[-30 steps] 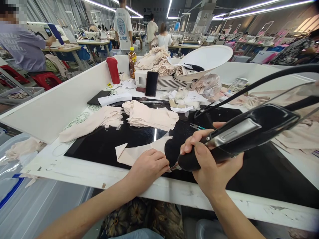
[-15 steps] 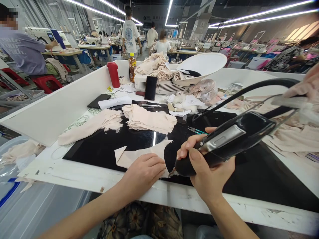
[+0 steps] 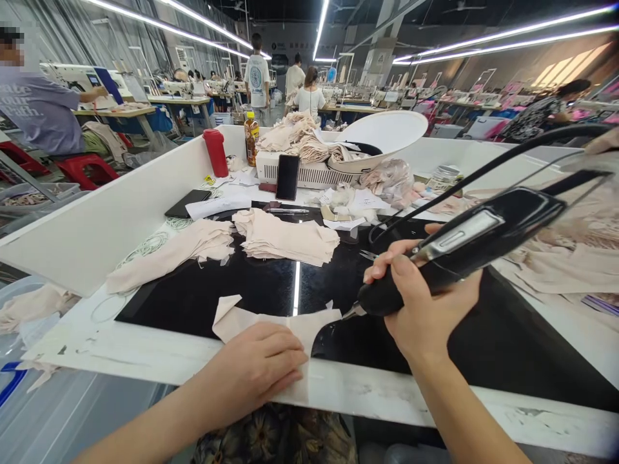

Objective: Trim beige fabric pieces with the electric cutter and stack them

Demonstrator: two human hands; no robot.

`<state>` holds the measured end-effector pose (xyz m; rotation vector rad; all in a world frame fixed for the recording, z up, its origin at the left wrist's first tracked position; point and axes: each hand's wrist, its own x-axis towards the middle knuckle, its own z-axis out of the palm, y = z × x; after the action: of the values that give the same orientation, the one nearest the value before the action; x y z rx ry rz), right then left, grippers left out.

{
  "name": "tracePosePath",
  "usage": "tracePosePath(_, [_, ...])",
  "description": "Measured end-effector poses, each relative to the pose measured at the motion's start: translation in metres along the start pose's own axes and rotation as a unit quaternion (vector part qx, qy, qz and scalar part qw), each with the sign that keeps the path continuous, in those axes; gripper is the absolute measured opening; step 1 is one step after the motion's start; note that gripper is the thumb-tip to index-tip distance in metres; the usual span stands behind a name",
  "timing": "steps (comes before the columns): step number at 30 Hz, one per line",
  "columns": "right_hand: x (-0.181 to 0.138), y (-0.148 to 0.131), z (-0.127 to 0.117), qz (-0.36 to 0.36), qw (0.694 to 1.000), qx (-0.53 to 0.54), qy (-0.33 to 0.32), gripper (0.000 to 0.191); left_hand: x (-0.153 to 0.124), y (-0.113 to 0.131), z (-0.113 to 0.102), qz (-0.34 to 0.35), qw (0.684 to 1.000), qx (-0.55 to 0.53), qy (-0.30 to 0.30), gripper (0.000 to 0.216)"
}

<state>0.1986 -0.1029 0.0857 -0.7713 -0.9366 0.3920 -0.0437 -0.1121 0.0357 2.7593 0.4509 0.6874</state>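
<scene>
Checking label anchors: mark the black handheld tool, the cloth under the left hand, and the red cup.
Black handheld tool [image 3: 478,253], head view: middle of the casing.
Cloth [image 3: 308,327], head view: flat part near its curved edge.
Red cup [image 3: 215,154], head view: middle of its side.

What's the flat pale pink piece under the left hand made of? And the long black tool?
The flat pale pink piece looks like matte fabric: its corner folds softly. The long black tool seems glossy plastic, reflecting light; its shiny silver plate, probably metal.

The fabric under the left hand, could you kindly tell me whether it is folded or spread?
Mostly spread: the fabric lies flat, though its left corner is turned over; the left hand hides part.
</scene>
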Motion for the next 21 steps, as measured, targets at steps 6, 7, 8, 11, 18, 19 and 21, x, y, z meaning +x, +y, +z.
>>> tracePosePath(6, [0.000,0.011,0.000,0.011,1.000,-0.018,-0.013,0.045,0.043,-0.013,0.015,-0.108,0.993,0.036,0.019,0.016])
tracePosePath(7, [0.000,0.012,0.000,0.013,1.000,-0.022,-0.012,0.045,0.050,-0.015,0.018,-0.123,0.992,0.039,0.014,0.013])
tracePosePath(8, [-0.001,0.012,-0.001,0.014,1.000,-0.025,-0.010,0.046,0.057,-0.018,0.021,-0.134,0.990,0.039,0.009,0.012])
tracePosePath(11, [-0.003,0.012,-0.003,0.013,1.000,-0.024,-0.010,0.046,0.073,-0.023,0.031,-0.152,0.988,0.019,-0.007,0.019])
tracePosePath(18, [-0.006,0.011,-0.005,0.018,0.999,-0.016,-0.030,0.041,0.084,-0.031,0.039,-0.156,0.983,-0.102,-0.010,0.007])
tracePosePath(19, [-0.005,0.011,-0.005,0.018,0.999,-0.015,-0.029,0.042,0.084,-0.032,0.038,-0.152,0.982,-0.109,-0.013,0.007])
tracePosePath(21, [-0.003,0.011,-0.007,0.011,0.999,-0.017,-0.026,0.042,0.083,-0.034,0.034,-0.144,0.984,-0.105,-0.018,0.014])
